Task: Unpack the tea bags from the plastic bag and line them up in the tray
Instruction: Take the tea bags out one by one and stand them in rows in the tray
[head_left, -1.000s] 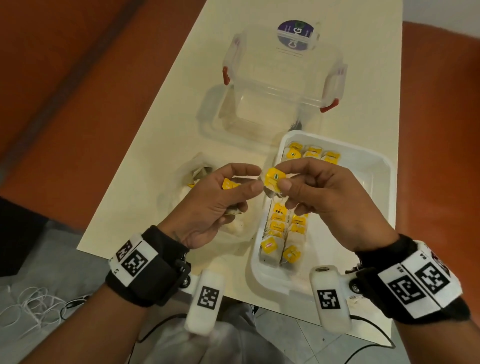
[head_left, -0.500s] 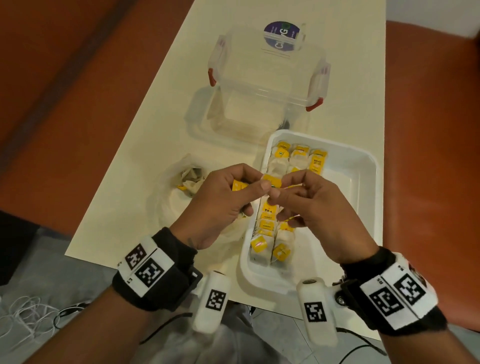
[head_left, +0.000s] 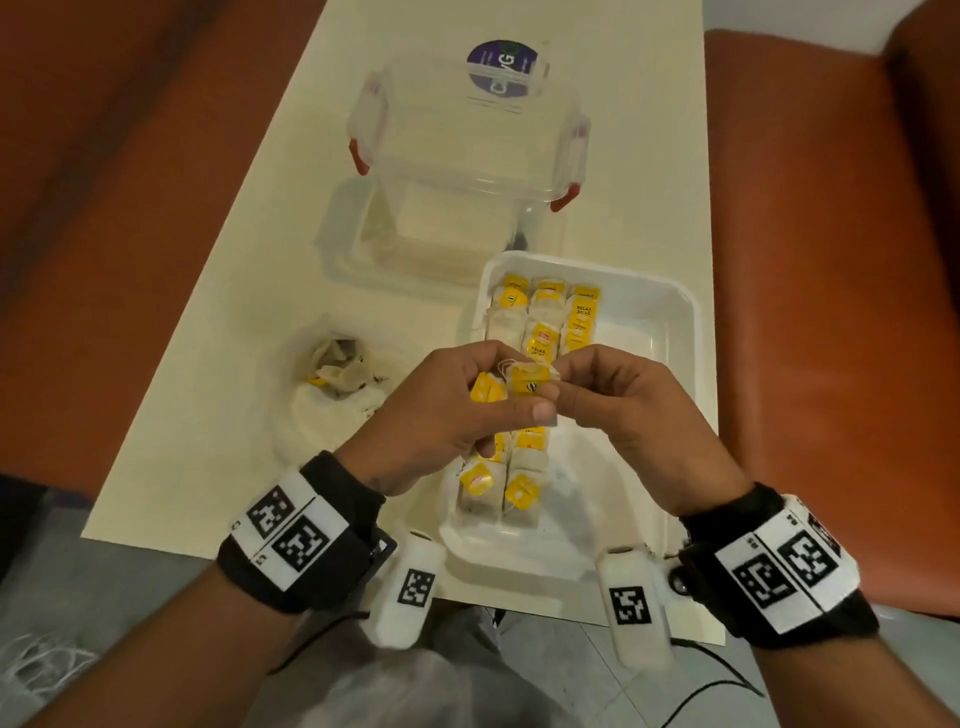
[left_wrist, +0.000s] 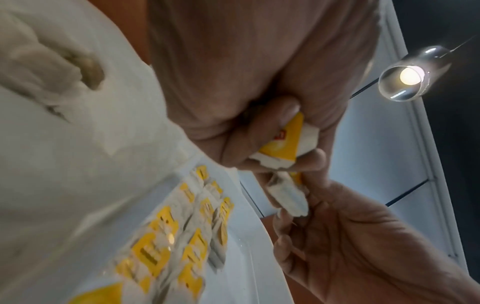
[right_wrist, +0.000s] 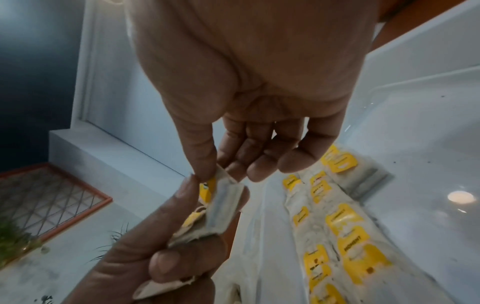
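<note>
Both hands meet above the left part of the white tray. My left hand grips a tea bag with a yellow tag in its curled fingers, and its thumb and forefinger touch a second tea bag. My right hand pinches that second bag between thumb and forefinger. Several tea bags lie in rows along the tray's left side. The crumpled plastic bag lies left of the tray with a few tea bags inside.
A clear plastic box with red latches stands behind the tray on the cream table. Orange seating flanks the table on both sides. The tray's right half holds nothing. White cable lies on the floor at lower left.
Both hands stayed together over the tray's left side and kept working the tea bag between them; its yellow tag has turned. The head view has shifted a little.
</note>
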